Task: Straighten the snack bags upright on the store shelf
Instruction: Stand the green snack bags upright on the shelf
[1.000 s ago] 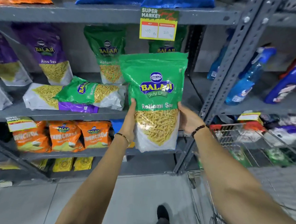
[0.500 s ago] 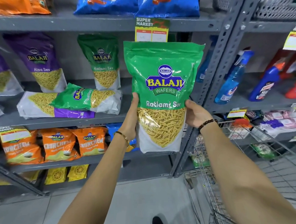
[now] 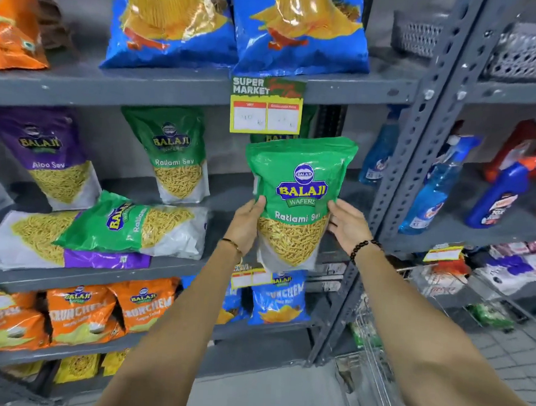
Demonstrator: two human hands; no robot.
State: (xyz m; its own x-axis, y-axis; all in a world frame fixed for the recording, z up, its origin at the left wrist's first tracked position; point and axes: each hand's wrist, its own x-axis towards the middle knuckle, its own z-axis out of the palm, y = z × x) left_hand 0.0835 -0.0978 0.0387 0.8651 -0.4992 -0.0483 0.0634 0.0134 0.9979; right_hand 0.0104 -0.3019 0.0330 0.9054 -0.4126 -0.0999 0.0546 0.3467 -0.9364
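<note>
Both hands' fingers (image 3: 338, 207) around green bag (image 3: 299, 186)

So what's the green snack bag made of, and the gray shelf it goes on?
The green snack bag looks like thin glossy plastic film: light glints off its crinkled top, and a clear window shows the yellow sticks inside. The left hand and right hand hold its sides. The gray shelf looks like painted metal, matte, with punched holes along its upright post.

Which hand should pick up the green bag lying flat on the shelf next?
The left hand, probably. The flat green bag lies to the left of the held bag, on that hand's side; the right hand would have to cross over.
</note>
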